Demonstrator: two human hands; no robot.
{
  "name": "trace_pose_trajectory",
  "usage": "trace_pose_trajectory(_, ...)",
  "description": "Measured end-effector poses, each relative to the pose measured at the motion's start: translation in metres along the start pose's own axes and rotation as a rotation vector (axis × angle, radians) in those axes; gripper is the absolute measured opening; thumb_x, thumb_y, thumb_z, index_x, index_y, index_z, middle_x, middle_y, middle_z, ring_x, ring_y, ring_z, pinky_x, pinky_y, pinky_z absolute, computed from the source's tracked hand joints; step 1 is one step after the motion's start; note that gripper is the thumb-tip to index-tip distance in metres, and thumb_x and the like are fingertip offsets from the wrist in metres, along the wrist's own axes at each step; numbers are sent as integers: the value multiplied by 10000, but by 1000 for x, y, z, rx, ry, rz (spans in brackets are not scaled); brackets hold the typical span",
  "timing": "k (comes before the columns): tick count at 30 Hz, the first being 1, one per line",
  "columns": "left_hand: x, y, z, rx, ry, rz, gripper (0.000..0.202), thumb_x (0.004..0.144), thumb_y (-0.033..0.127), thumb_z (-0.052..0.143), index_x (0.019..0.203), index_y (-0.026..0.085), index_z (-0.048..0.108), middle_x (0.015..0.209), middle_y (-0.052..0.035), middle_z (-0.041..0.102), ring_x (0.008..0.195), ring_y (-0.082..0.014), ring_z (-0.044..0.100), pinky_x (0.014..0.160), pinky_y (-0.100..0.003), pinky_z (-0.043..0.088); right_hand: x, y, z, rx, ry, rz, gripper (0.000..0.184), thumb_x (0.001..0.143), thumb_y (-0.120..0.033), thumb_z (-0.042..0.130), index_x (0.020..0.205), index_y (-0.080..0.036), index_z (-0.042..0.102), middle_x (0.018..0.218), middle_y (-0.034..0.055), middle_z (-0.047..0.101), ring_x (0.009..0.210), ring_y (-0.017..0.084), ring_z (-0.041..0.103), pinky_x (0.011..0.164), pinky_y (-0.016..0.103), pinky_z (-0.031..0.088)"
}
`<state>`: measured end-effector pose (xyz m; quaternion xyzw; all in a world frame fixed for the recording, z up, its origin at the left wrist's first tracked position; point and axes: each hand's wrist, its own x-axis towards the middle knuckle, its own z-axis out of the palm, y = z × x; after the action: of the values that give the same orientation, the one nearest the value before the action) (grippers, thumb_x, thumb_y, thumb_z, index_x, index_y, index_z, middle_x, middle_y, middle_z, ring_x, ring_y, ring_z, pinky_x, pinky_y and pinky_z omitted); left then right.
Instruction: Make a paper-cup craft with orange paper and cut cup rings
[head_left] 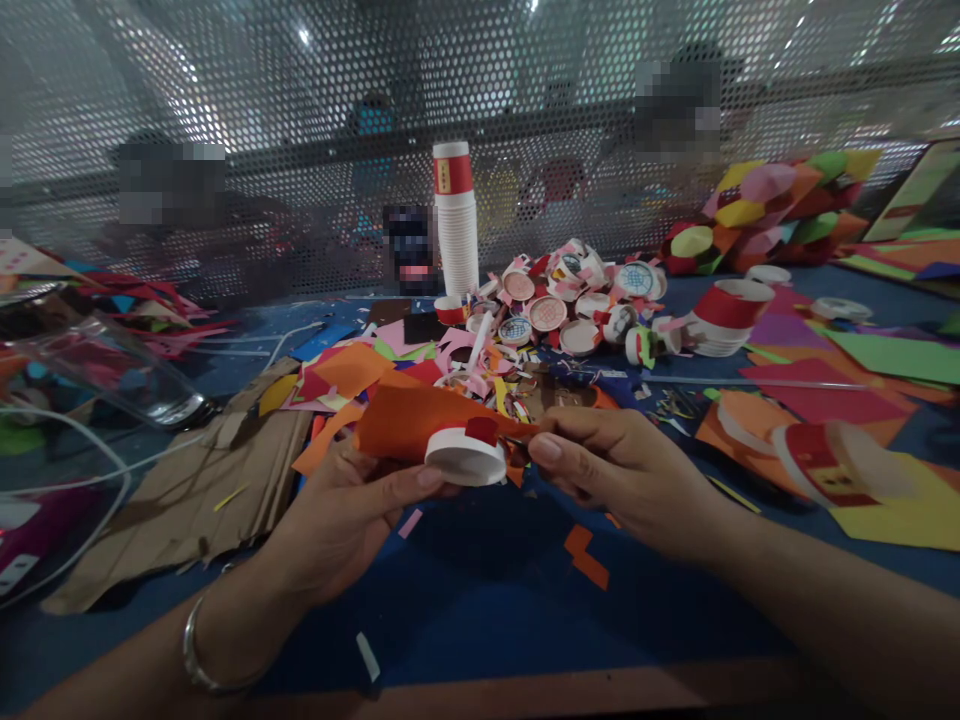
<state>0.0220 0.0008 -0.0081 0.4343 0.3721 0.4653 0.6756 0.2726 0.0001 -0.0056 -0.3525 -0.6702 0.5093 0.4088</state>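
My left hand [337,510] is closed on an orange sheet of paper [420,412] and a cut-off paper cup base [465,458]. The base is white with a small red piece left at its rim, and lies against the front of the sheet. My right hand [600,462] is pinched at the right end of the sheet, beside the cup base. A thin dark thing shows by its fingertips, too small to make out. Orange paper scraps [586,557] lie on the blue table [480,610] below.
Behind my hands is a pile of cut cup bases [547,313], with a tall stack of paper cups [456,240] beside it. Cardboard [180,500] and a clear tumbler [142,380] lie left. More cups [727,318] and coloured paper [900,500] lie right. A perforated metal screen [300,90] stands behind.
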Motion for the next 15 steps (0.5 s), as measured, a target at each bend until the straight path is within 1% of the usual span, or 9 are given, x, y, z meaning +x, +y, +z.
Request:
trace_pose_trajectory(6, -1, 2, 5, 55, -18, 27, 263, 735, 173, 959, 979, 210, 868, 924, -47, 839, 797, -158, 772, 695, -193, 670, 0, -2, 0, -18, 13, 11, 433, 1027, -507, 632, 727, -196, 599, 593, -84, 409, 490, 63, 332, 424, 226, 254)
trace_pose_trajectory(12, -3, 1, 6, 94, -26, 17, 271, 738, 184, 957, 991, 218, 864, 936, -42, 832, 803, -154, 764, 696, -188, 661, 0, -1, -1, -46, 16, 5, 428, 1029, -508, 624, 728, -203, 603, 576, -87, 417, 465, 62, 344, 411, 225, 257)
trace_pose_trajectory(15, -4, 1, 7, 95, -15, 26, 281, 714, 189, 974, 970, 213, 860, 920, -44, 830, 771, -143, 756, 668, -177, 650, 1, 0, 0, -42, 18, 22, 430, 1024, -531, 624, 747, -202, 622, 574, -88, 416, 452, 61, 339, 398, 226, 246)
